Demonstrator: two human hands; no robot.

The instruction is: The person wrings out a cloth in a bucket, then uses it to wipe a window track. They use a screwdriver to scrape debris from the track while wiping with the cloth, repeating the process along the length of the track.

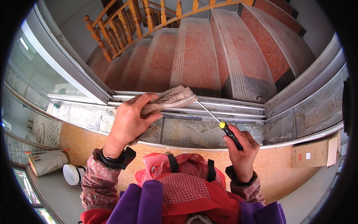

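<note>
My left hand (131, 117) grips a folded, dingy pinkish-beige cloth (170, 100) above the metal sliding-window track (237, 110). In my right hand (243, 148) is a screwdriver (230, 135) with a black and yellow handle. Its thin metal shaft points up and left, and the tip meets the cloth's right end or is hidden by it. Below the track runs a grey stone-tiled sill (193, 131). At the left, a sliding glass pane (47, 67) in a white frame stands in the track.
Beyond the opening, red terrazzo stairs (195, 53) rise beside a wooden balustrade (123, 25). Lower left are a white bucket (72, 174) and a larger pale container (49, 162) with a stick across it. A cardboard box (310, 152) sits on the wood-look floor (274, 168) at right.
</note>
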